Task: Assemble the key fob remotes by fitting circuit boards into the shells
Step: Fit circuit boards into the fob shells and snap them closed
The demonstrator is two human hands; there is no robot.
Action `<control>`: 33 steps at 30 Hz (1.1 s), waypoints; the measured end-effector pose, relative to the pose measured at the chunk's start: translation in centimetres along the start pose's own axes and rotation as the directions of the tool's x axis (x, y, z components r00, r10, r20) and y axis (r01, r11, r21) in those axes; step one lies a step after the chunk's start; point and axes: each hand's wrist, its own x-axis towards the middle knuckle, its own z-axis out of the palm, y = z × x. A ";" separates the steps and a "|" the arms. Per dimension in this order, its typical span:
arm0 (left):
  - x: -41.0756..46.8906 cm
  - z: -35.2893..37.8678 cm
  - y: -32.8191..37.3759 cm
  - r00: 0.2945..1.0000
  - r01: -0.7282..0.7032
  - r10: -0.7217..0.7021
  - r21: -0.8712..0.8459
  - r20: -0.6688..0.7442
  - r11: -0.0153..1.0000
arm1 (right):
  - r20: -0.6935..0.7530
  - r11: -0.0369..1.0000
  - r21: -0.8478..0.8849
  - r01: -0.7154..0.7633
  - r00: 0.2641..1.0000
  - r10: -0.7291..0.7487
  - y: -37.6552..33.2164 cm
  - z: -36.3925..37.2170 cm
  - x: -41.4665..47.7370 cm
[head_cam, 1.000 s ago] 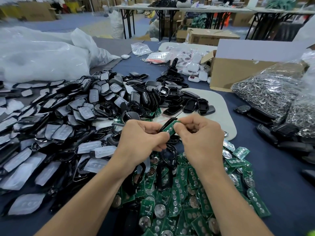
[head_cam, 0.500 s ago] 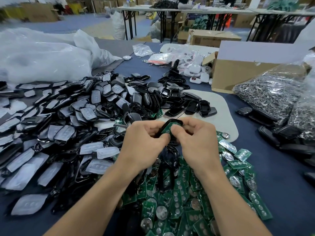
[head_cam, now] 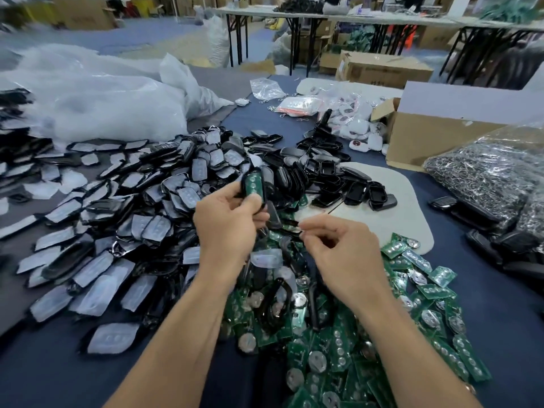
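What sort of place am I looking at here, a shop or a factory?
Most likely a small assembly workshop or factory floor. The table holds a heap of black plastic shells and a pile of green circuit boards, and cardboard boxes and long folding tables stand behind.

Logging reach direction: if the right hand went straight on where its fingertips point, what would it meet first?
Probably the black shell piece just left of the right hand, then the left hand; depth is unclear.

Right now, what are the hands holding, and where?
Left hand pinches the black shell, green board inside, by its lower end. Right hand: cannot tell.
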 end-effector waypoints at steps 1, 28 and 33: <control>0.4 -0.6 0.0 0.999 0.003 -0.005 -0.057 -0.039 0.998 | 0.038 1.000 -0.023 0.002 0.999 -0.002 -0.5 0.5 0.0; 3.0 -12.2 -1.5 0.953 0.164 -0.194 -0.142 -0.234 0.976 | 0.446 0.865 -0.449 0.223 0.895 0.001 -8.7 8.3 0.0; 3.1 -13.7 -1.0 0.942 0.136 -0.170 -0.133 -0.291 0.982 | 0.406 0.903 -0.368 0.223 0.912 -0.060 -10.1 11.5 1.9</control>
